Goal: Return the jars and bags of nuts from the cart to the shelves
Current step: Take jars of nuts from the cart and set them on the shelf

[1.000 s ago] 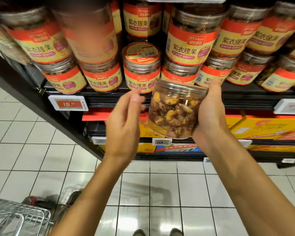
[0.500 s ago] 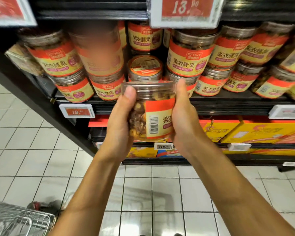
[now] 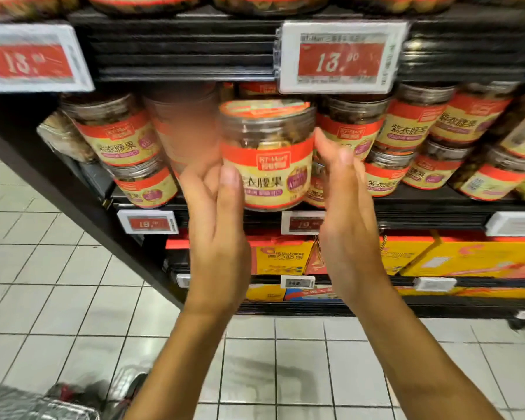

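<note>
A clear jar of nuts point(image 3: 267, 153) with a red and cream label stands upright in the middle shelf row, among several like jars point(image 3: 406, 128), seemingly on top of a lower jar. My left hand point(image 3: 219, 237) is at its left side with straight fingers and the thumb lying against the label. My right hand point(image 3: 346, 213) is at its right side, fingers straight, fingertips at or just off the jar's edge. A corner of the metal cart point(image 3: 28, 404) shows at the bottom left; its contents are out of sight.
The black shelf edge point(image 3: 437, 207) carries price tags point(image 3: 147, 222), and a larger tag point(image 3: 340, 59) hangs from the shelf above, close over the jar's lid. Yellow boxes point(image 3: 467, 259) fill the lower shelf. White floor tiles point(image 3: 73, 283) lie to the left and below.
Both hands have lifted the jar from chest height and moved it forward into the shelf row with the label facing out. The fingers, curled round it before, are now straight beside it.
</note>
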Demonstrator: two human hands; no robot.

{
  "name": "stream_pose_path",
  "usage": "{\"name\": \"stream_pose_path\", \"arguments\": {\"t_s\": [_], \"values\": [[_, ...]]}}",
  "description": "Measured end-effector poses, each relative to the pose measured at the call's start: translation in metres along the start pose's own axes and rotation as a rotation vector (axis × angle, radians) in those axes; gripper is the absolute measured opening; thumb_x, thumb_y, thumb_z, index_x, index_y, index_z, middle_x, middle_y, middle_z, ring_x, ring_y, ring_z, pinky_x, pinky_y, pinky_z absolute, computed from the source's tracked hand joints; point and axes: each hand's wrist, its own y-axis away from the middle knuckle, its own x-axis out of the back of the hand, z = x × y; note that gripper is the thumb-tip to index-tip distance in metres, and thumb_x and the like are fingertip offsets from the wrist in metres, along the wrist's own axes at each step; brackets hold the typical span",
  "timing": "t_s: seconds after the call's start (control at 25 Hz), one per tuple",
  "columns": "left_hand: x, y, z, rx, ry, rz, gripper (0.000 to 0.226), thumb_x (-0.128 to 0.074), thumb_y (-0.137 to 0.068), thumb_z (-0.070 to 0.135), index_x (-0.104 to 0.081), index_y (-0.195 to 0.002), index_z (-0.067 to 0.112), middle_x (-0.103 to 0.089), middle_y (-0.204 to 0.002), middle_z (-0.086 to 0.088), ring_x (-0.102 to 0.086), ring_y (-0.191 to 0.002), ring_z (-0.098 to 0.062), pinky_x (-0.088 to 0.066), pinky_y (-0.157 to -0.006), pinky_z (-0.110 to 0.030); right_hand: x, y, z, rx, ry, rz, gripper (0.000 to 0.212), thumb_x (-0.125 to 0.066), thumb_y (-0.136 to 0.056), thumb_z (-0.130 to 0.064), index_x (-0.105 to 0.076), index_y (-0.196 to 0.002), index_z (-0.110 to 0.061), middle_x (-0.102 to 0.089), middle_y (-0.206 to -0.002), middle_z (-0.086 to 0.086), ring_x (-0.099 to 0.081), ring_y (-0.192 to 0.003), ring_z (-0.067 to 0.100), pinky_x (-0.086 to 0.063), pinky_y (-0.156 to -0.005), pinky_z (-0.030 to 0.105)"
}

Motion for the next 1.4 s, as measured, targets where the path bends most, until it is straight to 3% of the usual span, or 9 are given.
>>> {"name": "stream_pose_path", "arguments": {"t_s": [0.16, 0.28, 0.44, 0.68, 0.84, 0.96, 1.12, 1.24, 1.4], "values": [[0.003, -0.021, -0.015, -0.018, -0.216, -0.065, 0.043, -0.026, -0.097, 0.034, -0.035, -0.133, 0.013, -0.045, -0.136, 0.000, -0.042, -0.129, -0.004, -0.034, -0.110, -0.029, -0.001, -0.017, 0.005, -0.038, 0.026, 0.010, 0.035, -0.030, -0.087, -0.048, -0.064, -0.095, -0.045, -0.044, -0.124, -0.015, -0.046, -0.113, -0.009, -0.034, -0.104, 0.017], [0.012, -0.031, -0.026, -0.068, -0.519, -0.008, 0.045, -0.023, -0.097, 0.037, -0.039, -0.137, 0.024, -0.033, -0.132, 0.008, -0.028, -0.119, 0.021, -0.021, -0.104, -0.004, -0.002, -0.023, 0.015, -0.054, 0.028, 0.002, 0.055, -0.031, -0.086, -0.048, -0.047, -0.134, -0.025, -0.043, -0.140, -0.010, -0.039, -0.129, 0.000, -0.029, -0.114, 0.032], [0.017, -0.023, -0.033, -0.146, -0.529, -0.061, 0.047, -0.030, -0.099, 0.033, -0.038, -0.141, 0.012, -0.041, -0.129, 0.015, -0.036, -0.125, 0.010, -0.027, -0.104, -0.009, -0.003, -0.015, 0.027, 0.094, 0.205, 0.123, 0.048, -0.031, -0.093, -0.040, -0.057, -0.123, -0.012, -0.051, -0.129, 0.001, -0.048, -0.121, 0.008, -0.039, -0.106, 0.035], [0.014, -0.027, -0.041, -0.150, -0.582, -0.095, 0.045, -0.032, -0.099, 0.025, -0.040, -0.140, 0.010, -0.036, -0.148, 0.000, -0.029, -0.136, -0.001, -0.021, -0.111, -0.012, -0.013, -0.027, 0.035, -0.010, 0.214, 0.143, 0.055, -0.028, -0.090, -0.040, -0.058, -0.123, -0.007, -0.052, -0.135, 0.005, -0.044, -0.128, 0.011, -0.034, -0.110, 0.034], [0.018, -0.028, -0.038, -0.072, -0.606, -0.117, 0.047, -0.033, -0.097, 0.032, -0.042, -0.139, 0.015, -0.036, -0.146, 0.008, -0.029, -0.135, 0.004, -0.021, -0.110, -0.009, -0.001, -0.026, 0.034, -0.014, 0.304, 0.070, 0.047, -0.030, -0.097, -0.036, -0.065, -0.116, -0.011, -0.050, -0.136, -0.006, -0.034, -0.120, -0.012, -0.026, -0.102, 0.005], [0.027, -0.007, -0.020, -0.040, -0.633, -0.004, 0.042, -0.035, -0.096, 0.030, -0.055, -0.128, 0.011, -0.053, -0.132, 0.001, -0.045, -0.124, -0.003, -0.033, -0.105, -0.016, 0.004, -0.017, 0.024, 0.032, 0.295, 0.068, 0.043, -0.030, -0.092, -0.035, -0.068, -0.101, -0.016, -0.056, -0.115, -0.015, -0.051, -0.115, 0.006, -0.038, -0.105, 0.029], [0.061, 0.056, 0.039, 0.215, -0.504, 0.148, 0.027, -0.040, -0.099, 0.030, -0.062, -0.110, 0.017, -0.064, -0.107, 0.005, -0.064, -0.098, -0.019, -0.049, -0.090, -0.032, -0.016, 0.019, -0.016, 0.007, 0.267, -0.169, 0.028, -0.032, -0.092, -0.029, -0.059, -0.088, -0.027, -0.059, -0.102, 0.002, -0.065, -0.089, 0.015, -0.051, -0.083, 0.038], [0.111, 0.122, 0.112, 0.283, -0.549, 0.302, 0.028, -0.038, -0.095, 0.029, -0.064, -0.102, 0.020, -0.070, -0.095, 0.007, -0.068, -0.083, -0.011, -0.050, -0.074, -0.015, -0.056, 0.063, -0.052, 0.000, 0.198, -0.457, 0.028, -0.034, -0.092, -0.029, -0.061, -0.093, -0.022, -0.059, -0.100, 0.001, -0.065, -0.079, 0.002, -0.049, -0.075, 0.018], [0.204, 0.227, 0.234, 0.245, -0.732, 0.615, 0.024, -0.043, -0.094, 0.036, -0.066, -0.095, 0.029, -0.072, -0.092, 0.016, -0.067, -0.078, 0.002, -0.049, -0.072, -0.008, -0.145, 0.146, -0.103, 0.049, 0.096, -0.873, 0.028, -0.040, -0.092, -0.023, -0.065, -0.097, -0.012, -0.058, -0.100, -0.002, -0.065, -0.084, 0.010, -0.051, -0.079, 0.022]]}}
